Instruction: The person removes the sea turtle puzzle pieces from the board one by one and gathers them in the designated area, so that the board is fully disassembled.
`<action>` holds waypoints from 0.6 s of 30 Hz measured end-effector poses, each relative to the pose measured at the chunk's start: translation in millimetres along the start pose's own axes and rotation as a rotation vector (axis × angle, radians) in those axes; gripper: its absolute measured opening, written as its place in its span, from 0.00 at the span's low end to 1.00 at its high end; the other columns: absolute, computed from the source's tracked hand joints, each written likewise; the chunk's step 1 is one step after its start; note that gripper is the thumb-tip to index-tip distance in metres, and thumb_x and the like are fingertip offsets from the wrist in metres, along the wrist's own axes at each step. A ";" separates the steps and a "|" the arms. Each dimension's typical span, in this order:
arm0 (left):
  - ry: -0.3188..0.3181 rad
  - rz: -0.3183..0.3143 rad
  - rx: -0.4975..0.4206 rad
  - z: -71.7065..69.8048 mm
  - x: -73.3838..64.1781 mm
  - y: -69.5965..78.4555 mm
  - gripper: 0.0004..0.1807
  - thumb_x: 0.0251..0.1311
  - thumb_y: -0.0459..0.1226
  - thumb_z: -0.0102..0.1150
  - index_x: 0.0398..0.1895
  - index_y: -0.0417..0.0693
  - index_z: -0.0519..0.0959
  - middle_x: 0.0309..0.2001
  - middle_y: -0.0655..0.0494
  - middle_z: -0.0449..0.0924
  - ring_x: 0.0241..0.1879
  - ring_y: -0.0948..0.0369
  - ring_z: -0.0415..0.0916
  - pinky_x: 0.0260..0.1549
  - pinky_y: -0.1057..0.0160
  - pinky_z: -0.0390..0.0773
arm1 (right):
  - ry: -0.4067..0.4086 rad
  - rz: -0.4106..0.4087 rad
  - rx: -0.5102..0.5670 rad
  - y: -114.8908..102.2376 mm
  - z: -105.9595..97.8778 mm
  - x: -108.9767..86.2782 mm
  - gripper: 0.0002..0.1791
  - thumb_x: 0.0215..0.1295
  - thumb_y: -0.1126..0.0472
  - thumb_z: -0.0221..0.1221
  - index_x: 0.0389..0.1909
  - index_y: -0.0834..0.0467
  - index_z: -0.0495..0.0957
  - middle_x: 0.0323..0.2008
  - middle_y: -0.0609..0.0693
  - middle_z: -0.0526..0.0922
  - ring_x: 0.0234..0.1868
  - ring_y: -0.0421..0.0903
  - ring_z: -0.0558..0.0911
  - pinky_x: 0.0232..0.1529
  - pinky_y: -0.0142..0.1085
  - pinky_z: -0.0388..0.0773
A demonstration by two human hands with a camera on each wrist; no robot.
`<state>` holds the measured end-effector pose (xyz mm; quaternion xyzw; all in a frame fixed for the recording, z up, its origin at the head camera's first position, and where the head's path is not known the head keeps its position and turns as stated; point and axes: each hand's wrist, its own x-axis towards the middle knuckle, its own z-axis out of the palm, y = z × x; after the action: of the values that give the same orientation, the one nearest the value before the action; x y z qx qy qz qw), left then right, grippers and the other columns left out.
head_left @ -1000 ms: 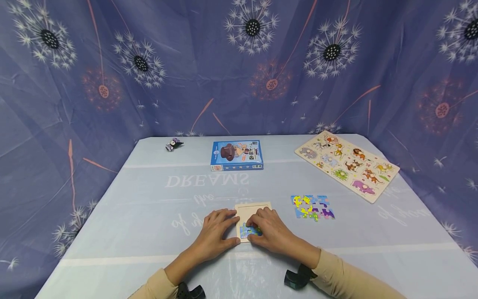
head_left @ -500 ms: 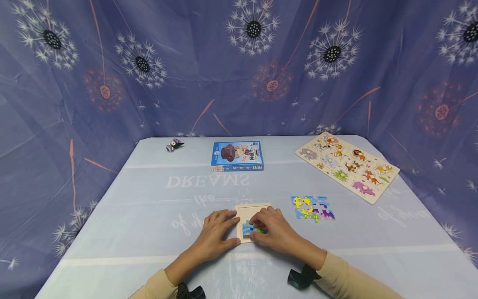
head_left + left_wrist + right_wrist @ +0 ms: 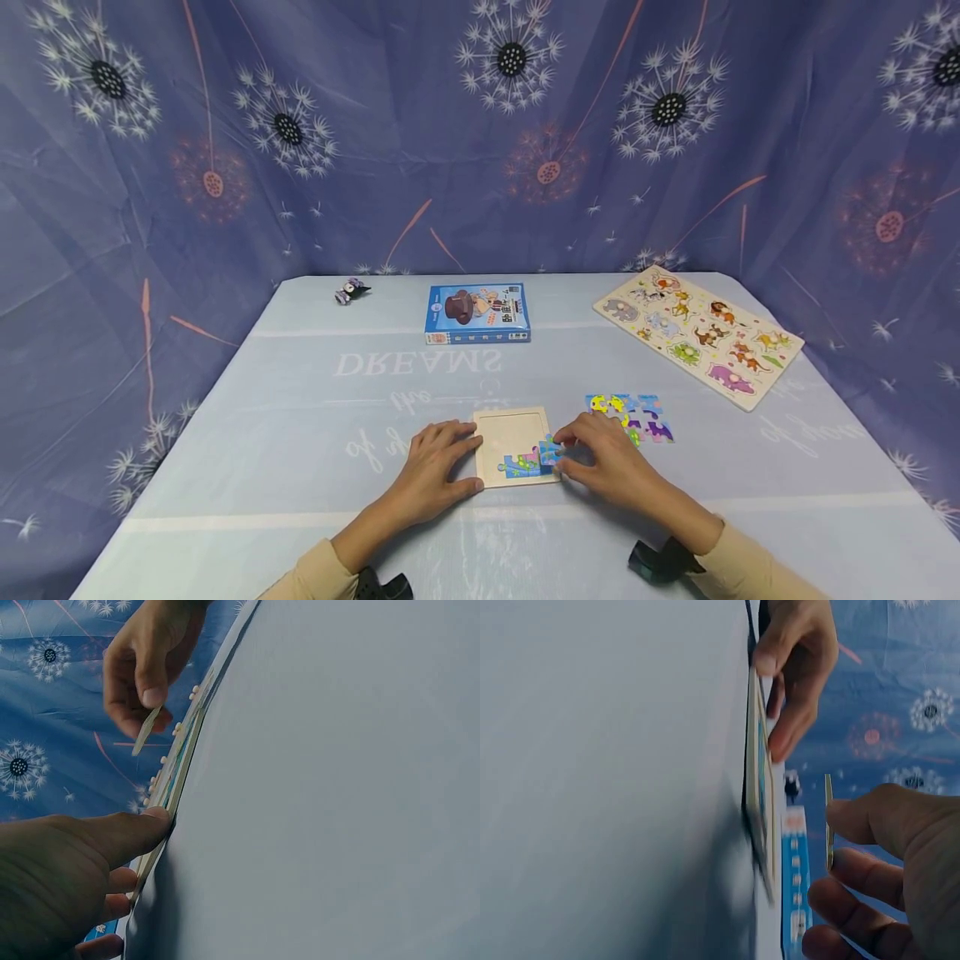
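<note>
In the head view, a shallow light wooden puzzle tray [image 3: 498, 429] lies on the table with several joined jigsaw pieces [image 3: 522, 466], blue, pink and green, along its lower right part. My left hand [image 3: 435, 467] rests against the tray's left edge, its thumb at the near corner and its fingertips along the side. My right hand [image 3: 611, 458] pinches a blue jigsaw piece [image 3: 550, 452] between thumb and fingers over the tray's right edge. In the right wrist view, this thin piece [image 3: 829, 825] stands edge-on, raised above the tray [image 3: 753, 750].
Loosely laid jigsaw pieces [image 3: 651, 429] in blue, yellow and purple lie right of the tray, partly behind the right hand. A wooden animal puzzle board [image 3: 701, 333] lies at far right. Behind are a blue game box [image 3: 478, 312] and a small dark toy figure [image 3: 351, 290].
My right hand has moved right across the tray with the blue jigsaw piece, uncovering the joined pieces. My left hand has stayed at the tray's left edge.
</note>
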<state>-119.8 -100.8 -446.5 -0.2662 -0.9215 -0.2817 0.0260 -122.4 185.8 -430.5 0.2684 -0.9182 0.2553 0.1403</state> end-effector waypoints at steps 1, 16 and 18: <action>0.000 0.000 -0.001 0.0 -0.1 0.1 0.31 0.50 0.47 0.67 0.58 0.47 0.75 0.64 0.53 0.69 0.64 0.49 0.60 0.60 0.41 0.56 | 0.006 -0.002 -0.008 4.1 -2.2 -2.9 0.17 0.44 0.57 0.71 0.37 0.47 0.79 0.30 0.38 0.77 0.36 0.33 0.70 0.41 0.35 0.65; 0.002 -0.001 0.000 0.1 -0.3 0.6 0.31 0.50 0.47 0.67 0.58 0.47 0.75 0.63 0.53 0.69 0.64 0.49 0.60 0.61 0.41 0.56 | 0.024 0.066 -0.100 43.2 -26.8 -36.9 0.17 0.42 0.60 0.72 0.36 0.47 0.81 0.33 0.36 0.77 0.38 0.35 0.71 0.38 0.34 0.61; 0.002 0.001 0.000 0.1 -0.2 0.7 0.31 0.50 0.47 0.67 0.58 0.47 0.75 0.63 0.53 0.69 0.64 0.49 0.60 0.60 0.41 0.56 | 0.033 0.058 -0.114 45.9 -27.4 -39.5 0.17 0.41 0.60 0.72 0.36 0.48 0.81 0.34 0.37 0.77 0.38 0.37 0.72 0.38 0.35 0.61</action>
<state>-119.2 -100.4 -446.3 -0.2662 -0.9213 -0.2820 0.0267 -112.8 250.7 -441.4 0.2288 -0.9362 0.2111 0.1630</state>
